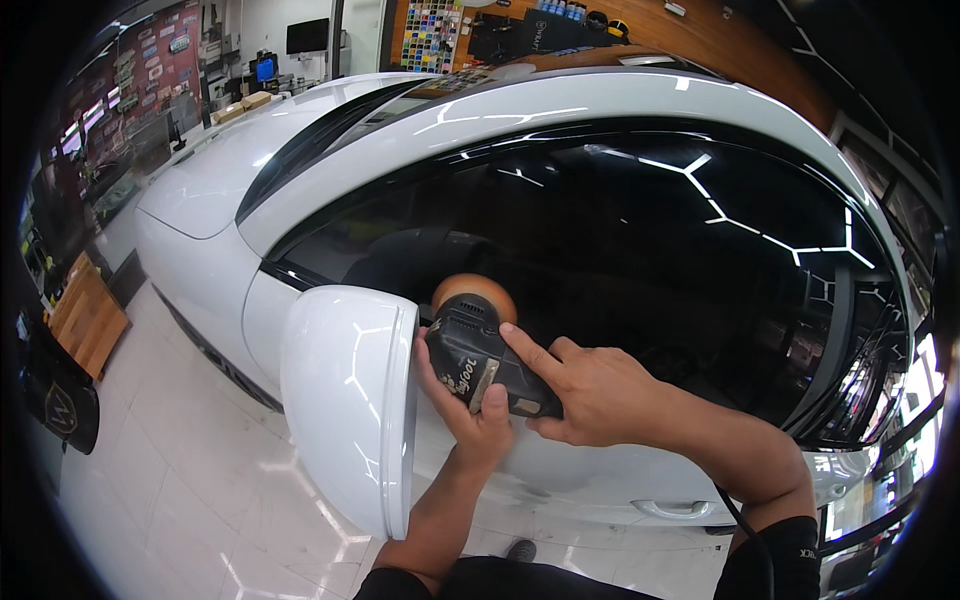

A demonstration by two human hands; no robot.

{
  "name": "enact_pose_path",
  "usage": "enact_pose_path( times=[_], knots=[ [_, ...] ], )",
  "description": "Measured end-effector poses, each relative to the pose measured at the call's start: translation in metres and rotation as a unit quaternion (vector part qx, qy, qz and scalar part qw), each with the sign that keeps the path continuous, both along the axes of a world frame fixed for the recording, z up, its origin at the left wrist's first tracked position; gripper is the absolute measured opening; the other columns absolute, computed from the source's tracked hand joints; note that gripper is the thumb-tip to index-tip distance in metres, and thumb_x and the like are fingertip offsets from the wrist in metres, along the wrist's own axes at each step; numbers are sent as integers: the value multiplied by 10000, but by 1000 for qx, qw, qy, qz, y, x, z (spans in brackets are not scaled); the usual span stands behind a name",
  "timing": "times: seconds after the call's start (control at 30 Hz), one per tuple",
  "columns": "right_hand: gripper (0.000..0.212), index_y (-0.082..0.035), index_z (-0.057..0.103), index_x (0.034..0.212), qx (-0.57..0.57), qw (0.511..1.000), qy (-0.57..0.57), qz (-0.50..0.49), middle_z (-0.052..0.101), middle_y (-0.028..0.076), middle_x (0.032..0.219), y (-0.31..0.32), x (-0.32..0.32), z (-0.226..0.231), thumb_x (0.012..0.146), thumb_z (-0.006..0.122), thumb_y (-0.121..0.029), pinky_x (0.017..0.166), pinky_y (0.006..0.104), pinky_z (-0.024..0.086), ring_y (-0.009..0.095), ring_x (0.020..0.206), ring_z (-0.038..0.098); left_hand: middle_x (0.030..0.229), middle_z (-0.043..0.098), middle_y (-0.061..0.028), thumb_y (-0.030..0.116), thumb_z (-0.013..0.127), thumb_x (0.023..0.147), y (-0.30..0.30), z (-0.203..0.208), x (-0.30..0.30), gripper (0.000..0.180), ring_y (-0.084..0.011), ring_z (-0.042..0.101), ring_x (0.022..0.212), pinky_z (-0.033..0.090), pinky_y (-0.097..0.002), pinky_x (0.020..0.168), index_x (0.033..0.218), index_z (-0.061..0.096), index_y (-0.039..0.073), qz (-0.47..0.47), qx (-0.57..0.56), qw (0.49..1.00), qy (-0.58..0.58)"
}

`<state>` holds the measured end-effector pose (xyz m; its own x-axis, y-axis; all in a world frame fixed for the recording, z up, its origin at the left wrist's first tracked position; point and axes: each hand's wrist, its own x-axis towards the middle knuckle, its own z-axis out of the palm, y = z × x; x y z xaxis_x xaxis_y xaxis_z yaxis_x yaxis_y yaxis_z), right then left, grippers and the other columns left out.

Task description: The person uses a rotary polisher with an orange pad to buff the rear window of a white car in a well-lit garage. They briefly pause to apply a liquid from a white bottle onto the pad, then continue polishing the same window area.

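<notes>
A black polisher [462,345] with a round orange foam pad [478,288] is gripped between my two hands. My left hand [482,430] cups the polisher's head from below, with the thumb along its near side. My right hand [600,395] wraps round the rear of the body, index finger stretched forward along the top. The pad faces the dark side window [640,230] of a white car, low and towards its front corner; whether it presses on the glass is hidden. Just left of the polisher sticks out the white side mirror [345,400].
A white door handle [672,509] lies below my right forearm. A black cord [748,525] hangs beside that arm. The car's bonnet [215,185] reaches away to the left. A wooden box [88,315] stands at far left on the pale tiled floor [170,450].
</notes>
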<state>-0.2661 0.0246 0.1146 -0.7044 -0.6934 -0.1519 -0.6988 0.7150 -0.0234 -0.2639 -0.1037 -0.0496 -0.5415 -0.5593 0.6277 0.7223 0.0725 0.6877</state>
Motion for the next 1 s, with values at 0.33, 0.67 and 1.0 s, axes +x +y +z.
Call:
enact_pose_path(
  times=[0.33,0.67,1.0],
  knots=[
    [988,-117,202,1623,-17,999,-23,-36,611,209,909,30,15,-8,820,729,-351,591,384,549,298,668,677,1561,218,-276,556,566,962,21,-15,2,975,-388,298,1440,298,-503,1174,1566,103,-54,3,-36,999,1],
    [1151,-11,138,1583,-256,951,56,-163,612,259,1113,176,123,-86,718,842,-295,703,489,588,408,898,685,1574,186,-303,405,798,849,137,0,50,963,-541,218,1459,233,-636,1174,1565,249,68,-168,-182,963,106],
    [1047,-84,215,1601,-220,967,47,-118,595,238,1083,76,62,-73,770,799,-341,669,470,585,391,852,685,1541,256,-333,514,712,864,34,-17,7,987,-489,300,1427,283,-589,1161,1557,227,5,-24,-206,974,94]
  ],
)
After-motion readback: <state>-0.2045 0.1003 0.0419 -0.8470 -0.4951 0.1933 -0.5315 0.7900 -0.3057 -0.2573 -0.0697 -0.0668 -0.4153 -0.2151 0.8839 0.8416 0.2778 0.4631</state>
